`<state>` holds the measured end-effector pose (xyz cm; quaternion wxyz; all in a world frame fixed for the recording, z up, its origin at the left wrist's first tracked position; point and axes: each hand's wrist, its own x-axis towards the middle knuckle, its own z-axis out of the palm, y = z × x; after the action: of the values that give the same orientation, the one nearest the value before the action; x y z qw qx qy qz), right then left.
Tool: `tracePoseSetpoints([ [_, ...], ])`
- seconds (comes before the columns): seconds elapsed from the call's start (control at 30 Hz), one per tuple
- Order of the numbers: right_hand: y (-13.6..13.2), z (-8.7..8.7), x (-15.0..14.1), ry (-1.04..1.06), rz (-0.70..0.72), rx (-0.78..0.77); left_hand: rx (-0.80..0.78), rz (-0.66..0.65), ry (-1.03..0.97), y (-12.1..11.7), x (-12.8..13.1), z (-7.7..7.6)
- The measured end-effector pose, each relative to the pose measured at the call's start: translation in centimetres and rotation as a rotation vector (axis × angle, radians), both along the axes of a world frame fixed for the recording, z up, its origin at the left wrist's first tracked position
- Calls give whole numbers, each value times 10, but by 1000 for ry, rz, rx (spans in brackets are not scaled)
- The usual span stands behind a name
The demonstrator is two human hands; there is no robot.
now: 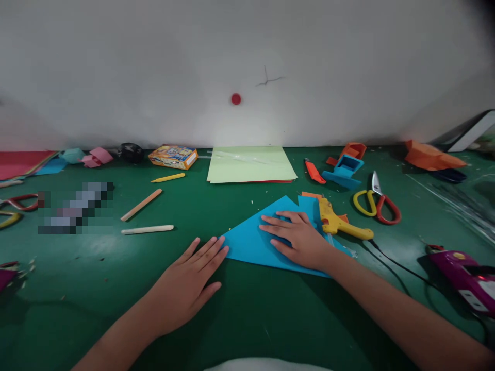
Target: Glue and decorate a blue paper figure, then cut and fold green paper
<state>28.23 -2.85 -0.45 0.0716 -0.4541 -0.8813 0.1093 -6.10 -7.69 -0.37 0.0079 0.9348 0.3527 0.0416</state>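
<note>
At lower centre of the frame, on a green tabletop [247, 330], we find a blue sheet of paper [247, 239], apparently folded, its narrow point aimed left. Our L. hand [189, 286] lies palm down, fingertips at that point, the fingers straight and mostly close together, thumb apart, nothing gripped. Our R. hand [297, 237] rests flat on the paper at centre right, fingers slightly spread, also gripping nothing. The step looks like holding & smoothing the sheet, so we'd do well to pin the point lightly w/ the L. fingertips, line up the edges first, then press outward w/ even pressure, esp. along any fold, w/o dragging the sheet askew. A yellow glue gun [328, 219] lies at the paper's R. end, seemingly partly over it; we'd treat its nozzle as poss. hot & mind the cord [402, 268]. As for what's unclear: our R. hand & forearm cover part of the sheet, incl. much of its lower R. edge, so we can't tell how many layers there are or whether the notch near the top is a cut or a gap btwn flaps. Mid-left, an item [77, 208] is pixelated beyond recognition; a magenta device [464, 278] is cut off, lower right.
</note>
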Motion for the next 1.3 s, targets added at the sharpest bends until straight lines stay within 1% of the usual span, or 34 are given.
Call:
tracePoseSetpoints([
  [0.1,0,0,0,5,-3,2,57,41,5,1,-7,-2],
  [0.23,1,1,0,13,-7,-11,151,134,17,1,-24,-9],
  [0.37,1,0,0,13,-10,-19,202,144,44,1,-32,-12],
  [0.5,1,0,1,8,-5,-26,213,182,33,5,-32,-9],
  [0.63,1,1,1,15,-7,-32,196,233,-37,10,-35,-1],
  [0.7,1,1,0,21,-10,-30,192,217,-91,9,-36,5],
  [0.8,1,1,0,23,-5,-27,190,156,-136,4,-32,9],
  [0.97,1,2,0,8,-4,-28,173,30,-126,-1,-17,7],
  [1.03,1,2,-1,5,-9,-32,143,37,-136,-1,-13,6],
  [1.17,0,3,-1,4,-18,-40,85,97,-149,0,-10,4],
  [1.3,0,4,-1,5,-15,-53,59,115,-160,-2,-9,3],
])
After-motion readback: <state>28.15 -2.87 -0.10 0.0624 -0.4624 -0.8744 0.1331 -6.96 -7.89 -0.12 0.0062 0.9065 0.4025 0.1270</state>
